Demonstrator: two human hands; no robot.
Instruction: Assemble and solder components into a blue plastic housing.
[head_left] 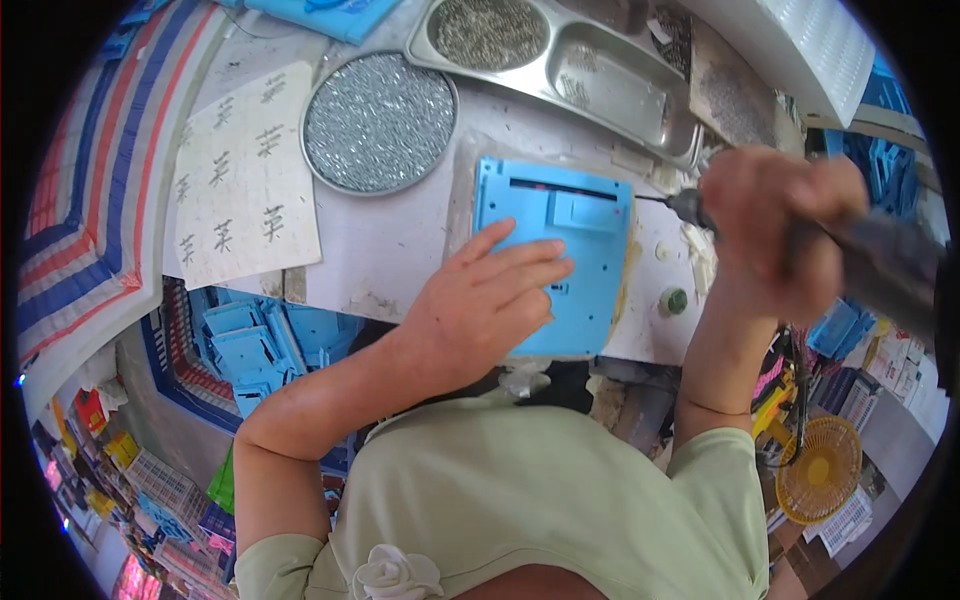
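A light-blue flat plastic panel [585, 300] lies on the worktable in front of me, with a dark slot near its far edge and several small holes. My left hand [485, 305] rests on the panel's left side, fingers stretched out and flat. In my right hand [775, 225], blurred by motion, is a dark power screwdriver [880, 260] gripped round its body. Its thin bit points left, with the tip close to the panel's far right corner. Whether the tip touches the panel, I cannot tell.
Beyond the panel stand a round tray of silvery screws [380, 122] and a divided steel tray [610, 85] with small metal parts. A marked paper sheet [245, 180] lies at left. Below it, a crate [185, 350] holds blue panels. A small green-topped object [673, 301] sits right.
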